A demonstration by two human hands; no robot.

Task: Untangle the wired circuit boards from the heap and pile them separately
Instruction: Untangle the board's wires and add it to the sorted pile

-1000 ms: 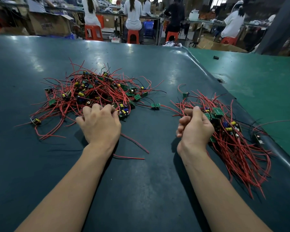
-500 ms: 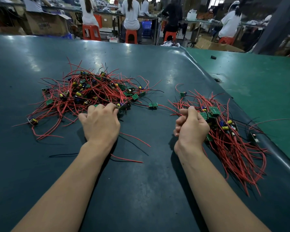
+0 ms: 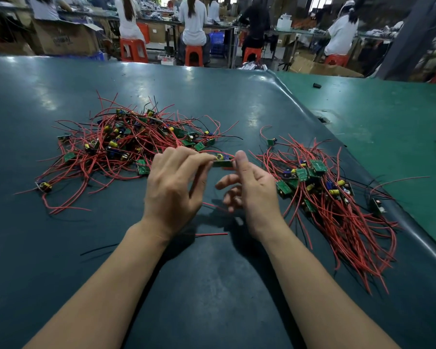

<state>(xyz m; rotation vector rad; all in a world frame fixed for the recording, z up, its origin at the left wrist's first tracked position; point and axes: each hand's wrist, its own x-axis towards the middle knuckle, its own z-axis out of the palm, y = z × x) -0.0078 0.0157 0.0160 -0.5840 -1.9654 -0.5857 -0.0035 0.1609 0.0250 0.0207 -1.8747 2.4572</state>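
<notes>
One board (image 3: 222, 161) pinched between left hand (image 3: 173, 190) fingertips and right hand (image 3: 252, 195) thumb: draw wires clear of heap (image 3: 126, 144) slowly, then drop on sorted pile (image 3: 332, 197).

overhead glare on table (image 3: 61, 248) | soft shadows | fisheye edges | fingers blurred

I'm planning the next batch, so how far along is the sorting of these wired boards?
Done: a sorted pile lies on the right, wires running roughly one way. In hand: the left hand and right hand pinch one circuit board between the piles. Left: the tangled heap looks at least as big, so perhaps half remains.
</notes>
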